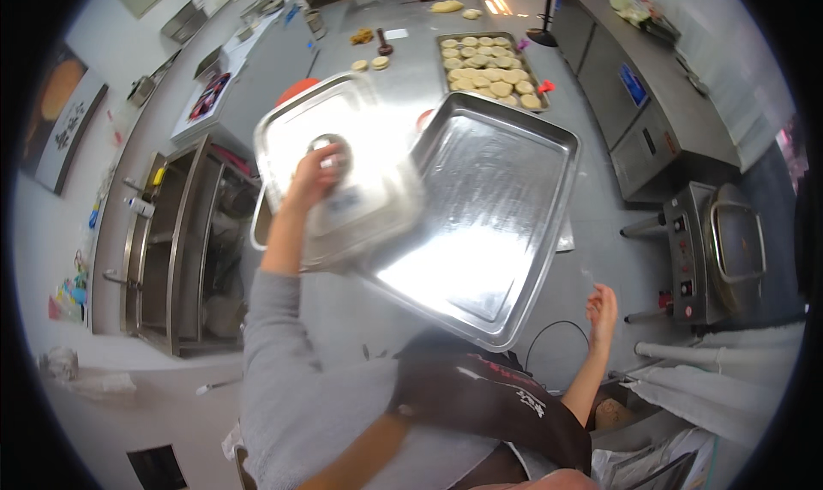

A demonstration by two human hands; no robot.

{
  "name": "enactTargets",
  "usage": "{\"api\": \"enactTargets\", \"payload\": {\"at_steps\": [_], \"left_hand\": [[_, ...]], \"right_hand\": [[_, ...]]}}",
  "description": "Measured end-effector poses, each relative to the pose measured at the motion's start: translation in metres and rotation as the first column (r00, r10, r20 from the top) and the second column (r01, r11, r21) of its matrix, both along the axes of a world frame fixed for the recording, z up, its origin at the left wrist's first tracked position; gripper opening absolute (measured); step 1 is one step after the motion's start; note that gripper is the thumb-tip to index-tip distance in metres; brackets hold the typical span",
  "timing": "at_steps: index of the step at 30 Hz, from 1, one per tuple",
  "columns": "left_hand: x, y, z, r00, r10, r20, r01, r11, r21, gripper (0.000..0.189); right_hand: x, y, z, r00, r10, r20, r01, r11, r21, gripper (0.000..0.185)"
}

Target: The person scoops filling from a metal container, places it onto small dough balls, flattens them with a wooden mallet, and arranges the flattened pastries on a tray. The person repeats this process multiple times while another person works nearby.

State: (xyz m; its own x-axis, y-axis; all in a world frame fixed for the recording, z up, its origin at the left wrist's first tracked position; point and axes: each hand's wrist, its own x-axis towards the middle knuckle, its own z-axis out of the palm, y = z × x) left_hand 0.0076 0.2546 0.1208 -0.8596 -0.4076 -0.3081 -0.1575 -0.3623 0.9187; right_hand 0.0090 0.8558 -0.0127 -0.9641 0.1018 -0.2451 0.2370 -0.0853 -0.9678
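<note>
My left hand (321,168) is closed on a round metal knob (341,159) near the middle of a rectangular metal lid (373,200). Motion blurs the lid, and glare washes out part of its surface. Its right side overlaps the edge of a large, shallow steel baking tray (495,188). That tray lies at an angle in front of me, its inside bare and shiny with smears. Apart from both, my right hand (601,307) hangs at the right with loosely bent fingers and nothing visible in it. Whatever lies under the lid is mostly hidden.
Beyond, a second tray (443,65) holds several rows of pale dough rounds (488,75). Loose dough rounds (370,63) and a dark wooden tool (384,42) lie on the steel table (411,53). A round electric appliance (714,252) stands right, a sink unit (167,252) left.
</note>
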Motion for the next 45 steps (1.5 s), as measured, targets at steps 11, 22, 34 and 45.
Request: {"api": "enactTargets", "payload": {"at_steps": [11,22,34,45], "left_hand": [[0.072,-0.178,-0.142,0.895,0.416,0.159,-0.444,0.860,0.252,0.030],[0.083,-0.083,-0.116,0.687,0.727,0.024,-0.694,0.665,-0.278,0.050],[0.056,0.195,0.011,0.912,0.377,-0.159,-0.397,0.720,-0.570,0.037],[-0.158,0.289,0.036,1.000,-0.016,0.007,0.015,0.592,-0.806,0.042]], "right_hand": [[-0.032,-0.076,0.025,0.892,0.444,0.085,-0.450,0.890,0.073,0.044],[-0.071,-0.108,0.040,0.672,0.624,0.398,-0.737,0.516,0.436,0.083],[-0.144,0.010,0.013,0.634,0.748,0.196,-0.773,0.623,0.120,0.060],[-0.240,0.158,0.007,0.850,0.510,0.132,-0.525,0.840,0.134,0.054]]}}
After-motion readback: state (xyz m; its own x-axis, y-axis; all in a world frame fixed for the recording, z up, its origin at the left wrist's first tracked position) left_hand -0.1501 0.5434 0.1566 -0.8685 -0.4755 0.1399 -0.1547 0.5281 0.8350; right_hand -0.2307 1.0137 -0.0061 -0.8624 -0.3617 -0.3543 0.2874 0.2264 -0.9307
